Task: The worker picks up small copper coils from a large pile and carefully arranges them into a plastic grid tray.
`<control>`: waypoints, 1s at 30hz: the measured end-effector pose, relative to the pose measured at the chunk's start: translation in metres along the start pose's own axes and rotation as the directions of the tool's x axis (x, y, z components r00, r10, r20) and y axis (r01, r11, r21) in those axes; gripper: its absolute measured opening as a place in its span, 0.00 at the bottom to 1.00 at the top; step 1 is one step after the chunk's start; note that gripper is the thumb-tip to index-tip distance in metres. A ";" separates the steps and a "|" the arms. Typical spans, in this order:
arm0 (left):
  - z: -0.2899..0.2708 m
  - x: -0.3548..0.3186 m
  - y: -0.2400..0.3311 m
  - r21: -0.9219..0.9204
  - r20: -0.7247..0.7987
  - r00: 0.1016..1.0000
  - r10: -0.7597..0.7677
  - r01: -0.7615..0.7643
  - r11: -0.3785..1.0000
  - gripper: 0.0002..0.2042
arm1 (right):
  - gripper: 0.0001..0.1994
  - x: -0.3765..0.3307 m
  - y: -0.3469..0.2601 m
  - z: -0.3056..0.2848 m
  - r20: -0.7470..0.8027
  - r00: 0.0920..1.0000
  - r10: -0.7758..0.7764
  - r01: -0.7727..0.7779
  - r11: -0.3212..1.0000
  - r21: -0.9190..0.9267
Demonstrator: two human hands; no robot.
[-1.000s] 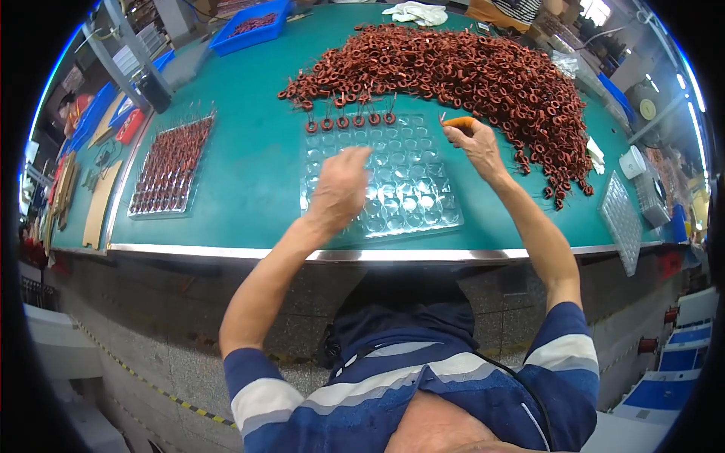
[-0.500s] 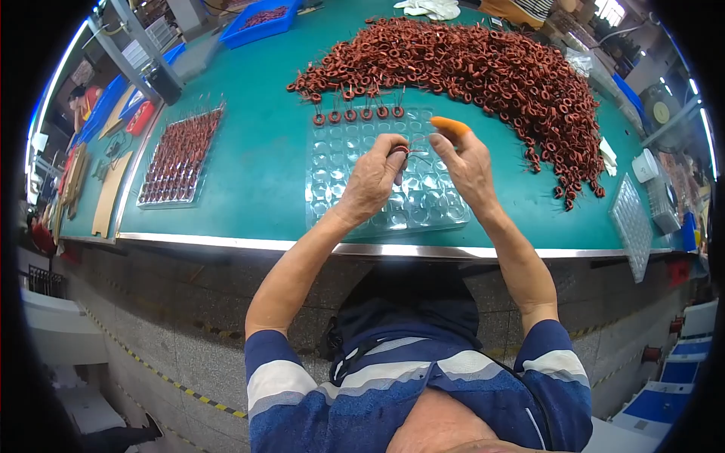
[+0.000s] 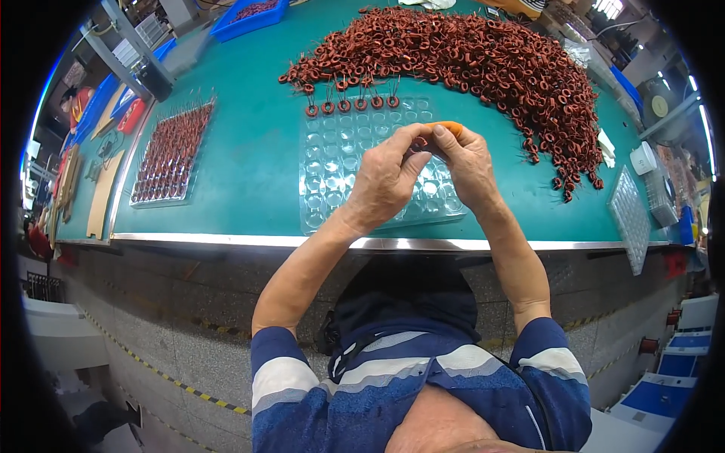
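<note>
A small red-brown toroidal coil is pinched in my left hand. My right hand meets it there, thumb and index finger closed at the coil; an orange finger cot covers the index finger. The coil's wire leads are hidden by my fingers. Beneath both hands lies a clear plastic tray with round pockets. Several toroidal coils stand in a row along its far left edge, leads pointing away from me.
A large heap of toroidal coils curves across the back and right of the green table. At left stands a filled tray of coils. A blue bin sits at the back; another clear tray overhangs the right front edge.
My right hand has moved left and closed at the coil, where it was apart before. My left hand has shifted slightly right with the coil. The view has shifted a little.
</note>
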State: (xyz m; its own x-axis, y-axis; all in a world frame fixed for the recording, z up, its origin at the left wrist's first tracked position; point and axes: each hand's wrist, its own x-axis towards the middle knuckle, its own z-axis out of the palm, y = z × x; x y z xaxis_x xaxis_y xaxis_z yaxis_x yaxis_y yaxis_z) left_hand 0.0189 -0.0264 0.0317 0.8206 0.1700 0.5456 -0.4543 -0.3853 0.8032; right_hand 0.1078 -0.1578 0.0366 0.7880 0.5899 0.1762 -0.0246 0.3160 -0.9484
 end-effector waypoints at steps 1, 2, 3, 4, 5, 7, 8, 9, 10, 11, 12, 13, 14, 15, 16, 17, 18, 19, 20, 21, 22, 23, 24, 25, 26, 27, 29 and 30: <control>-0.001 0.000 -0.002 0.004 -0.002 1.000 -0.002 0.002 1.000 0.12 | 0.13 -0.002 -0.009 0.003 -0.028 0.991 -0.128 0.109 0.924 -0.366; -0.001 0.000 -0.007 0.068 -0.050 0.999 -0.015 0.018 0.998 0.11 | 0.11 -0.004 -0.013 0.005 -0.006 0.967 -0.256 0.183 0.708 -0.682; -0.002 0.002 -0.010 0.132 -0.099 0.995 -0.024 0.037 0.991 0.11 | 0.07 -0.006 -0.007 0.003 0.298 0.673 -0.677 0.493 0.111 -0.863; -0.005 0.005 -0.009 0.118 -0.097 0.993 -0.070 0.082 0.990 0.11 | 0.06 -0.013 -0.007 0.013 0.379 0.585 -0.717 0.544 0.001 -0.839; -0.006 0.005 -0.009 0.125 -0.099 0.992 -0.072 0.084 0.989 0.11 | 0.07 -0.019 -0.008 0.022 0.456 0.489 -0.744 0.583 -0.110 -0.805; -0.006 0.005 -0.010 0.095 -0.124 0.991 -0.048 0.060 0.994 0.10 | 0.05 -0.018 -0.007 0.015 0.381 0.547 -0.745 0.565 -0.007 -0.825; -0.008 0.004 -0.012 -0.099 -0.062 0.983 -0.171 0.164 0.981 0.09 | 0.05 -0.018 -0.007 0.014 0.320 0.595 -0.738 0.549 0.083 -0.832; -0.010 0.001 -0.011 -0.096 -0.065 0.983 -0.172 0.165 0.982 0.09 | 0.06 -0.020 -0.005 0.011 0.160 0.730 -0.664 0.469 0.316 -0.825; -0.011 -0.001 -0.007 -0.246 0.004 0.978 -0.210 0.205 0.947 0.09 | 0.06 -0.020 -0.009 0.008 0.058 0.828 -0.558 0.410 0.532 -0.741; -0.011 -0.001 -0.005 -0.388 0.078 0.968 -0.237 0.248 0.888 0.08 | 0.06 -0.020 -0.012 0.005 -0.020 0.907 -0.420 0.318 0.717 -0.621; -0.008 0.001 -0.004 -0.429 0.104 0.967 -0.231 0.253 0.867 0.08 | 0.07 -0.017 -0.006 -0.001 -0.066 0.941 -0.333 0.262 0.834 -0.485; -0.010 0.001 -0.003 -0.427 0.104 0.967 -0.234 0.255 0.867 0.08 | 0.07 -0.017 -0.006 0.000 -0.066 0.941 -0.331 0.260 0.836 -0.483; -0.012 0.003 -0.004 -0.391 0.137 0.958 -0.251 0.285 0.875 0.07 | 0.07 -0.018 -0.005 0.001 -0.054 0.925 -0.377 0.297 0.803 -0.516; -0.013 0.005 -0.003 -0.354 0.170 0.948 -0.269 0.313 0.881 0.07 | 0.07 -0.018 -0.005 0.002 -0.040 0.906 -0.421 0.332 0.768 -0.548; -0.014 0.006 -0.002 -0.352 0.168 0.948 -0.271 0.314 0.882 0.07 | 0.07 -0.019 -0.005 0.003 -0.039 0.907 -0.419 0.332 0.769 -0.546; -0.014 0.007 -0.001 -0.365 0.171 0.943 -0.285 0.330 0.871 0.07 | 0.07 -0.020 -0.005 0.003 -0.088 0.941 -0.328 0.250 0.845 -0.473; -0.014 0.008 0.000 -0.378 0.175 0.938 -0.300 0.345 0.859 0.07 | 0.08 -0.021 -0.005 0.004 -0.128 0.965 -0.229 0.163 0.905 -0.392; -0.012 0.008 0.000 -0.377 0.178 0.938 -0.298 0.345 0.860 0.07 | 0.08 -0.019 -0.004 0.003 -0.130 0.964 -0.231 0.164 0.905 -0.392; -0.009 0.007 0.001 -0.435 0.152 0.939 -0.308 0.343 0.832 0.06 | 0.08 -0.015 0.000 0.002 -0.145 0.980 -0.134 0.101 0.971 -0.215; -0.006 0.006 0.001 -0.491 0.126 0.939 -0.319 0.339 0.803 0.06 | 0.09 -0.012 0.005 0.001 -0.141 0.989 -0.036 0.032 0.999 -0.031; -0.007 0.004 -0.002 -0.493 0.106 0.942 -0.318 0.328 0.806 0.05 | 0.10 -0.009 0.011 0.003 -0.133 0.990 -0.038 0.036 0.999 -0.015; -0.007 0.003 -0.006 -0.491 0.106 0.942 -0.317 0.327 0.808 0.05 | 0.10 -0.009 0.015 0.005 -0.132 0.990 -0.040 0.039 0.999 -0.013; -0.008 0.004 -0.010 -0.477 0.078 0.942 -0.328 0.324 0.817 0.05 | 0.10 -0.010 0.017 0.008 -0.146 0.984 -0.105 0.090 0.990 -0.107; -0.007 0.005 -0.012 -0.465 0.050 0.940 -0.337 0.321 0.825 0.04 | 0.10 -0.011 0.020 0.008 -0.155 0.973 -0.171 0.138 0.970 -0.202; -0.006 0.005 -0.012 -0.465 0.049 0.941 -0.335 0.319 0.826 0.04 | 0.13 -0.012 0.024 0.002 -0.142 0.980 -0.142 0.098 0.956 -0.275; -0.005 0.006 -0.012 -0.475 0.041 0.936 -0.350 0.327 0.817 0.04 | 0.13 -0.013 0.026 0.002 -0.141 0.979 -0.144 0.101 0.956 -0.275; -0.007 0.006 -0.015 -0.517 0.064 0.926 -0.372 0.350 0.781 0.06 | 0.18 -0.016 0.028 0.002 -0.174 0.964 -0.202 0.172 0.970 -0.170; -0.009 0.005 -0.016 -0.517 0.067 0.927 -0.369 0.348 0.782 0.06 | 0.22 -0.017 0.031 -0.004 -0.144 0.977 -0.156 0.127 0.973 -0.193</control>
State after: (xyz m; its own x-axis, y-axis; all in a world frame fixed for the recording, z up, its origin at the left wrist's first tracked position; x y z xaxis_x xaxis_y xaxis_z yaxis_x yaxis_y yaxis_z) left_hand 0.0277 -0.0115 0.0238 0.9515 0.2393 0.1933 -0.2485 0.2273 0.9416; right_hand 0.0962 -0.1605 0.0029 0.8626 0.4201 0.2819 0.1947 0.2385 -0.9514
